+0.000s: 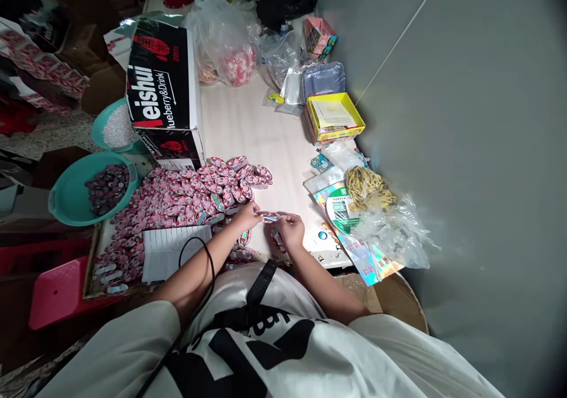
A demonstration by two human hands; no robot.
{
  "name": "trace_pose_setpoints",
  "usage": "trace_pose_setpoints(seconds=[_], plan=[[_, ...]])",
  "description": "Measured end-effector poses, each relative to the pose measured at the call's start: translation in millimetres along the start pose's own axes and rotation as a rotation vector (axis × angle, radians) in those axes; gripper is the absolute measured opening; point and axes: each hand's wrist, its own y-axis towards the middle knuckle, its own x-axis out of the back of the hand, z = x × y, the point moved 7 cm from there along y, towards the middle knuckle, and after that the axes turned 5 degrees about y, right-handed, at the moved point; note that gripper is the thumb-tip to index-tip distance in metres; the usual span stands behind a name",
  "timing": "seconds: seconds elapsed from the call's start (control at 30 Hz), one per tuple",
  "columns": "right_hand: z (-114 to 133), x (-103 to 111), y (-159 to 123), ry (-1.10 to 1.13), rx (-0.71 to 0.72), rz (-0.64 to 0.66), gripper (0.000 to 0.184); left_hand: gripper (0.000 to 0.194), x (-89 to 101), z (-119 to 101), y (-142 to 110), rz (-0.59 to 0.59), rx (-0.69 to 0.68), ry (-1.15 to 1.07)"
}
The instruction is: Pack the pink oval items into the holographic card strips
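Observation:
Both of my hands meet over the near edge of the white table point(248, 126). My left hand point(248, 215) and my right hand point(290, 230) pinch a small pink-and-white badge piece point(269, 218) between their fingertips. Another round badge point(278, 240) lies just under my right hand. A large heap of pink round badges point(186, 200) spreads to the left of my hands, touching the left wrist area. A white lined sheet point(170, 250) lies on the heap near my left forearm.
A black drink carton point(162, 91) stands behind the heap. Two teal bowls point(71, 194) point(101, 127) hold small parts at the left. A yellow box point(334, 116), gold cord point(367, 186), clear bags point(398, 232) and holographic sheets lie along the grey wall at right.

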Motion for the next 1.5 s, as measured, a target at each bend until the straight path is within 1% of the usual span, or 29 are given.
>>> trace_pose_setpoints(seconds=[0.07, 0.2, 0.33, 0.47, 0.6, 0.7, 0.87, 0.93, 1.03, 1.1, 1.2, 1.3, 1.37, 1.5], plan=[[1, -2, 0, -0.027, 0.001, 0.005, 0.024, 0.033, 4.7, 0, 3, 0.000, 0.026, 0.047], [2, -4, 0, -0.049, -0.021, 0.018, 0.026, 0.044, 12.4, -3, 7, -0.019, 0.069, 0.137], [-2, -4, -1, -0.065, -0.020, 0.023, 0.031, 0.047, 13.9, -8, 7, -0.021, 0.064, 0.216], [-5, -3, -4, -0.064, -0.001, 0.010, 0.033, 0.045, 13.1, -11, 5, -0.041, 0.049, 0.279], [-9, -5, -5, 0.001, -0.065, 0.019, 0.032, 0.040, 11.6, -12, 2, -0.059, 0.057, 0.337], [-7, -7, -4, 0.009, -0.094, 0.025, 0.031, 0.036, 12.2, -15, 1, -0.065, 0.051, 0.360], [-8, -9, -3, -0.037, -0.084, 0.032, 0.026, 0.035, 16.0, -25, -1, -0.071, 0.013, 0.424], [-10, -8, -3, -0.028, -0.080, 0.013, 0.025, 0.034, 17.7, -30, -2, -0.074, -0.021, 0.446], [-10, -8, -2, 0.017, -0.048, 0.005, 0.029, 0.029, 21.4, -36, -3, -0.104, -0.116, 0.433], [-6, -11, -3, 0.014, -0.005, 0.054, 0.028, 0.027, 23.4, -34, -2, -0.123, -0.135, 0.406], [2, -16, -6, -0.124, 0.075, 0.154, 0.027, 0.025, 20.6, -24, 0, -0.115, -0.129, 0.336], [7, -19, -7, -0.318, 0.125, 0.228, 0.032, 0.015, 10.9, -20, 1, -0.072, -0.175, 0.261], [9, -19, -5, -0.374, 0.137, 0.256, 0.032, 0.015, 5.4, -18, 0, -0.049, -0.201, 0.230], [8, -16, 8, -0.339, 0.104, 0.276, 0.027, 0.021, 3.1, -18, -2, -0.046, -0.244, 0.177]])
